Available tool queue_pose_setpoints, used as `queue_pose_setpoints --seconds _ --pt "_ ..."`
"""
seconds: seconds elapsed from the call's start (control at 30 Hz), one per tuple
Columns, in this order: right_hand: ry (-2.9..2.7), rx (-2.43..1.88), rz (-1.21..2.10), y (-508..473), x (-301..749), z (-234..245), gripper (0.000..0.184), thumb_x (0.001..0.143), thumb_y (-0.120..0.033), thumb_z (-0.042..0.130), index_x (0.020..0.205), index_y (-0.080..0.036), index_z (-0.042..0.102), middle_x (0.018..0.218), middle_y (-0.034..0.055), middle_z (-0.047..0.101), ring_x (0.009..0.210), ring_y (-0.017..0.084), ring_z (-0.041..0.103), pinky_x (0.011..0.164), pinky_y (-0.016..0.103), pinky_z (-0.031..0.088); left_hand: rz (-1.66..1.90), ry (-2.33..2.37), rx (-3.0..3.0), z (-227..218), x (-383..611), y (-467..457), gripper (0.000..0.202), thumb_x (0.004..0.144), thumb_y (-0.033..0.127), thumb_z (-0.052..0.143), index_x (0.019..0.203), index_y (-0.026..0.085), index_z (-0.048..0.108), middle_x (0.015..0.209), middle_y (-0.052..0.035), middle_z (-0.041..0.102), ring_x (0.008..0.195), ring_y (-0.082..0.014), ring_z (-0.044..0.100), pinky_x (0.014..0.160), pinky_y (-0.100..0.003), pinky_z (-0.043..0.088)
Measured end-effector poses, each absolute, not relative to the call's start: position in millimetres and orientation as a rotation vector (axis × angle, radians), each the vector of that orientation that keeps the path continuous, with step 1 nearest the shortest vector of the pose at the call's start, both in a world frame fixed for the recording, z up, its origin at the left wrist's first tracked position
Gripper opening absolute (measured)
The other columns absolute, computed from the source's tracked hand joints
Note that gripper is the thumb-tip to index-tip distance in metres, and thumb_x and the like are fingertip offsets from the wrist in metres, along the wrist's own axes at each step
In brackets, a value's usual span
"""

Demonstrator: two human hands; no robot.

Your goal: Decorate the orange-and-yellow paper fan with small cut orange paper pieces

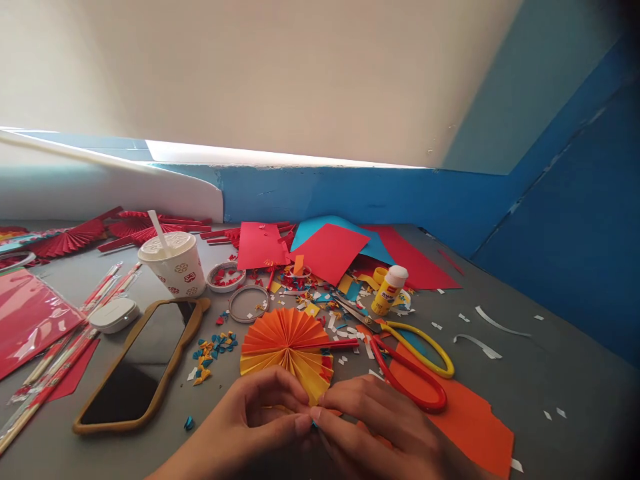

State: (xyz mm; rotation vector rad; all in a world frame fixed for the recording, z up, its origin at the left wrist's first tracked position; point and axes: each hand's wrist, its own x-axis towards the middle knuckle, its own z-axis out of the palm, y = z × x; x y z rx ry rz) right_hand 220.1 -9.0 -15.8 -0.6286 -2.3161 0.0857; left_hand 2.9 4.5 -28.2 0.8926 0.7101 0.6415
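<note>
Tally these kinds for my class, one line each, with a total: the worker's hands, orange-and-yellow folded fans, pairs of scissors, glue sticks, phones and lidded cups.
Hands: 2 (left hand, right hand)
Orange-and-yellow folded fan: 1
Pair of scissors: 1
Glue stick: 1
Phone: 1
Lidded cup: 1
Total: 7

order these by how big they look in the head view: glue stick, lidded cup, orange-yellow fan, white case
1. Orange-yellow fan
2. Lidded cup
3. Glue stick and white case: too alike to rank
</note>
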Motion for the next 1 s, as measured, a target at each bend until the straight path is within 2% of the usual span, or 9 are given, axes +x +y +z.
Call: queue_pose_setpoints --seconds 0.17,0.27,0.37,0.47,0.53,0.67,0.83,0.93,1.0 --pt "-2.261 -0.633 0.117 -8 218 -25 0.028 0.084 -0.006 0.065 0.111 -0.012 0.064 0.086 0.0063 0.071 0.08 0.016 0.065 0.072 0.027 0.055 0.645 0.773 0.908 -34 1 7 0.029 0.074 0.029 0.08 0.088 0.015 0.06 0.082 -0.0003 0.07 0.07 -0.008 0.062 0.065 -0.019 0.04" --pt "-2.288 -0.595 0.093 -8 220 -22 0.025 0.087 -0.011 0.064 0.111 -0.014 0.065 0.088 0.0055 0.072 0.081 0.016 0.066 0.074 0.026 0.056 0.633 0.81 0.929 -33 0 8 0.03 0.073 0.031 0.081 0.087 0.015 0.06 0.081 -0.0007 0.07 0.071 -0.0094 0.062 0.066 -0.02 0.041" --pt "-2.401 -0.61 0.026 -9 224 -7 0.022 0.096 -0.019 0.053 0.113 -0.016 0.066 0.097 0.0069 0.075 0.091 0.018 0.068 0.083 0.028 0.056 0.634 0.782 0.894 -27 0 7 0.028 0.074 0.031 0.08 0.085 0.015 0.06 0.079 -0.0003 0.07 0.073 -0.0105 0.064 0.069 -0.021 0.043" --pt "-2.497 -0.641 -0.032 -10 228 8 0.03 0.1 -0.016 0.04 0.115 -0.016 0.066 0.103 0.0074 0.075 0.1 0.019 0.068 0.09 0.028 0.054 0.633 0.792 0.827 -23 1 5 0.025 0.077 0.032 0.077 0.086 0.016 0.06 0.081 0.0006 0.069 0.075 -0.0098 0.065 0.072 -0.021 0.045" --pt "-2.49 -0.642 -0.05 -10 227 9 0.032 0.1 -0.016 0.038 0.115 -0.017 0.066 0.103 0.007 0.075 0.1 0.019 0.068 0.089 0.029 0.054 0.643 0.797 0.819 -23 1 4 0.025 0.077 0.032 0.078 0.086 0.016 0.061 0.082 0.0009 0.069 0.074 -0.0086 0.064 0.07 -0.019 0.044" --pt "-2.304 -0.596 0.016 -6 220 -10 0.02 0.092 -0.011 0.055 0.109 -0.014 0.066 0.09 0.0074 0.074 0.085 0.017 0.069 0.076 0.027 0.057 0.68 0.739 0.871 -27 1 6 0.027 0.072 0.027 0.082 0.085 0.015 0.061 0.077 0.001 0.07 0.07 -0.0072 0.062 0.066 -0.018 0.042" --pt "-2.156 -0.63 0.227 -7 215 -29 0.026 0.081 -0.003 0.065 0.105 -0.013 0.065 0.083 0.006 0.07 0.074 0.016 0.066 0.065 0.025 0.056 0.683 0.722 0.871 -26 1 7 0.026 0.073 0.026 0.081 0.085 0.015 0.061 0.077 0.0005 0.07 0.071 -0.009 0.064 0.068 -0.02 0.043" --pt "-2.221 -0.624 0.207 -11 218 -21 0.024 0.084 -0.005 0.065 0.106 -0.013 0.066 0.084 0.0061 0.073 0.076 0.017 0.068 0.067 0.026 0.057 0.686 0.724 0.845 -27 1 6 0.026 0.073 0.026 0.081 0.086 0.015 0.061 0.079 0.0 0.07 0.071 -0.0087 0.064 0.068 -0.02 0.043" --pt "-2.331 -0.628 0.162 -14 220 -11 0.024 0.088 -0.008 0.061 0.11 -0.013 0.066 0.091 0.0073 0.075 0.083 0.019 0.07 0.074 0.028 0.059 0.691 0.725 0.84 -29 0 5 0.025 0.073 0.025 0.081 0.086 0.015 0.062 0.078 0.0006 0.07 0.071 -0.0075 0.063 0.067 -0.018 0.042"
